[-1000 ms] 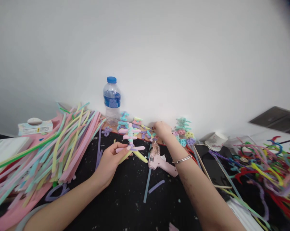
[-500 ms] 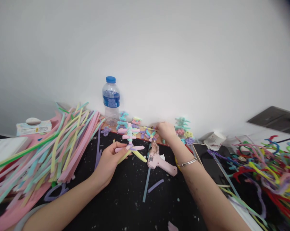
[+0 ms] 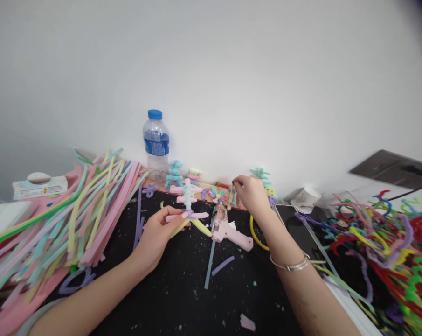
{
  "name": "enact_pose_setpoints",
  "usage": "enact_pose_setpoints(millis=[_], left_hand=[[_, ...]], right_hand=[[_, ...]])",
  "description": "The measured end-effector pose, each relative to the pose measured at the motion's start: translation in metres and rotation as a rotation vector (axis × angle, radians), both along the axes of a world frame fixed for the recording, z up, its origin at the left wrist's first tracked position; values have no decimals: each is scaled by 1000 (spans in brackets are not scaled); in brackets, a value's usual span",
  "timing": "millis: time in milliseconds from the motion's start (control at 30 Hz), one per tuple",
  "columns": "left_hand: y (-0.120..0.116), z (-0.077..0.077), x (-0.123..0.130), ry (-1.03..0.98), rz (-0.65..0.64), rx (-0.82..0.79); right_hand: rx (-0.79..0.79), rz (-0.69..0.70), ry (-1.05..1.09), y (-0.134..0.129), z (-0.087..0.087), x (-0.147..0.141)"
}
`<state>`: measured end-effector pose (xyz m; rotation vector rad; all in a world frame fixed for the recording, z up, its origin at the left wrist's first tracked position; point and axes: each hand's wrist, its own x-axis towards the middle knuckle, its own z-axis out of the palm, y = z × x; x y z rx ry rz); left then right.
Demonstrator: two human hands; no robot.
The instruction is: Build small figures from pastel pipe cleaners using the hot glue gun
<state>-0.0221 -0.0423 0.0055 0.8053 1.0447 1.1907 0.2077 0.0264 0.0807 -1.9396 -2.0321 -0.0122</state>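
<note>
Between the thumb and fingers of my left hand point(image 3: 165, 229) is a pipe-cleaner figure point(image 3: 188, 198) with pink crossbars, a mint middle and yellow lower ends. My right hand point(image 3: 251, 192) is raised at the back near the wall, its fingertips pinched on a small yellow and purple piece point(image 3: 232, 196) that hangs below them. Just in front of it lies a pink glue gun point(image 3: 233, 235), its nozzle end browned, with a bluish glue stick point(image 3: 210, 266) sticking out toward me. Small pipe-cleaner shapes point(image 3: 175, 175) line the wooden board behind.
Pastel pipe cleaners point(image 3: 102, 205) are heaped at the left, beside a tissue box point(image 3: 39, 187). A water bottle point(image 3: 156, 147) stands at the back. Rightward are a yellow ring point(image 3: 255, 235), a phone point(image 3: 296, 233), a paper cup point(image 3: 307, 199) and tangled coloured pipe cleaners point(image 3: 389, 261).
My right hand has drawn back slightly from the board and lifted the small yellow and purple piece. The view has shifted a little. My left hand keeps its hold.
</note>
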Motion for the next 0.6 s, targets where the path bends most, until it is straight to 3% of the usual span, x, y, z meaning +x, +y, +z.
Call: enact_pose_setpoints(millis=[167,400,600], left_hand=[[1,0,-1,0,-3,-9],[-1,0,-1,9,-5,-15],[-2,1,-1,1,-1,-17]], right_hand=[[-70,3,94,21,-11,10],[-266,30,291,24,-10,24],[-231,20,275,26,-14,19]])
